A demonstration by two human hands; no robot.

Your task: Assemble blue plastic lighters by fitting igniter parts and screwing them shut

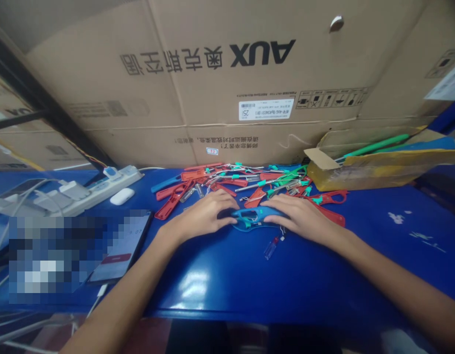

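A blue plastic casing (255, 216) with a hole in its handle and a green part inside lies between my two hands, just above the blue table. My left hand (209, 212) grips its left end between thumb and fingers. At its right end my right hand (296, 214) pinches it in the same way. Just below the right hand, a small screwdriver (271, 248) with a clear handle rests on the table. Behind the hands spreads a pile of red casings (172, 201), metal rods, white wires and green parts.
An open cardboard box (378, 169) holding green and blue pieces stands at the right. On the left are a power strip (102, 189) with plugs, a white earphone case (122, 196), a tablet (119, 250) and cables. A large carton (213, 98) stands behind.
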